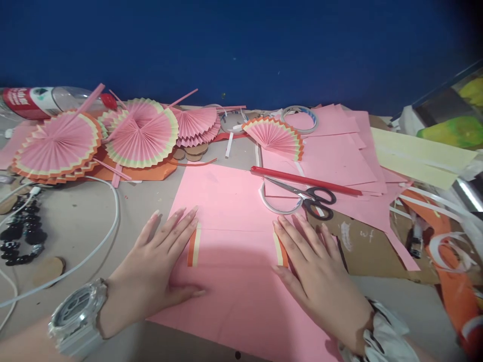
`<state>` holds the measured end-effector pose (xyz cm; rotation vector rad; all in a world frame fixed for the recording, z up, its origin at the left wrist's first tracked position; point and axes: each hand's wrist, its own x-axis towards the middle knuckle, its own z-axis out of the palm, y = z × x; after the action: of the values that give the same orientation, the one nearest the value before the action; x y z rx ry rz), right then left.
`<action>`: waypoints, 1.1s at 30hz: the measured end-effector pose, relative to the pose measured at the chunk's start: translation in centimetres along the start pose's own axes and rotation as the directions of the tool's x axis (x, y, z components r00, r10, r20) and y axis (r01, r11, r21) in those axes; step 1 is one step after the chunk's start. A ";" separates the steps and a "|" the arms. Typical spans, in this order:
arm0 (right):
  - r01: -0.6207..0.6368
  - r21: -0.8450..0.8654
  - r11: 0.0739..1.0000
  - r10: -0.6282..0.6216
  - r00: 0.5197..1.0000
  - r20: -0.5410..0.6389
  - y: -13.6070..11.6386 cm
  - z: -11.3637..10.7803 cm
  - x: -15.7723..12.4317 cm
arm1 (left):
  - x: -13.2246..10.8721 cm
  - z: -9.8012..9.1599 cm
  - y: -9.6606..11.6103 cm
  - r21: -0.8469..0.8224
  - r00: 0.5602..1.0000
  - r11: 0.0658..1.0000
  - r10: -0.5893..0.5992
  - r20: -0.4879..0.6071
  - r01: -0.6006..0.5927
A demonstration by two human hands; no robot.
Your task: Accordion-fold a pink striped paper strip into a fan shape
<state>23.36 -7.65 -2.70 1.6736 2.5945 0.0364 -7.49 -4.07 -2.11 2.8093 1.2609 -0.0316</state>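
A pink paper sheet (241,301) lies in front of me, and on it a smaller pink piece (236,249) has orange and pale yellow strips along its left and right edges. My left hand (162,256) rests flat with fingers spread, its fingertips at the left strip. Flat on the other side lies my right hand (313,266), fingertips at the right strip. Both hands hold nothing. Just beyond my right hand are black-handled scissors (313,196), partly over a tape roll (279,203), with a red stick (305,181) behind them.
Pleated paper fans (141,133) and a plastic bottle (49,100) lie at the back left. Stacked pink sheets (339,156), a yellow sheet (418,156) and cardboard (370,251) lie to the right. A white cable (113,216) and black beads (22,231) are at left. A blue wall (226,50) stands behind.
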 end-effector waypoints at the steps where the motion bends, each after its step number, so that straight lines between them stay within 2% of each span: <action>1: -0.007 -0.001 1.000 0.007 1.000 -0.003 -0.1 0.0 0.0 | -0.1 0.1 0.0 -0.005 1.000 1.000 -0.001 -0.003 0.001; 5: -0.040 0.016 0.999 0.040 0.999 -0.020 -0.1 0.2 -0.3 | -0.3 -0.1 -0.3 -0.060 1.000 0.998 0.000 0.026 0.002; 8: -0.026 0.090 0.996 0.030 0.999 -0.042 0.9 -0.1 -0.6 | -0.2 -1.9 -1.1 -0.200 0.990 0.980 0.035 0.138 -0.007; 10: -0.001 0.204 0.979 0.013 0.998 -0.060 1.7 -0.8 -0.4 | 0.4 -3.4 -1.7 -0.338 0.981 0.941 0.062 0.184 0.004; 12: -0.017 0.364 0.931 0.055 0.994 -0.095 2.2 -1.8 0.4 | 1.5 -4.6 -2.1 -0.425 0.983 0.897 -0.049 0.178 0.122; 13: -0.067 0.432 0.899 0.120 0.988 -0.098 2.3 -2.4 1.0 | 2.2 -4.9 -2.1 -0.436 0.980 0.881 -0.130 0.149 0.183; 15: -0.111 0.490 0.864 0.171 0.982 -0.080 2.1 -3.2 2.5 | 3.6 -4.8 -1.9 -0.411 0.982 0.892 -0.169 0.082 0.188; 19: -0.035 0.481 0.876 0.051 0.999 -0.020 0.9 -3.5 5.3 | 5.4 -3.5 -1.1 -0.373 0.987 0.915 -0.126 0.102 0.156; 25: -0.050 0.478 0.877 0.042 0.999 0.027 0.8 -2.3 5.9 | 4.6 -2.7 -1.2 -0.479 0.962 0.836 -0.210 0.172 0.268; 33: 0.043 0.505 0.862 -0.066 0.997 0.027 1.4 -2.7 5.6 | 4.2 -3.1 -1.8 -0.543 0.993 0.832 -0.073 0.091 0.111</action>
<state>22.15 -1.91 -0.14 1.6968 2.7751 -0.7395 -6.02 0.44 0.73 2.2350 1.1591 0.1997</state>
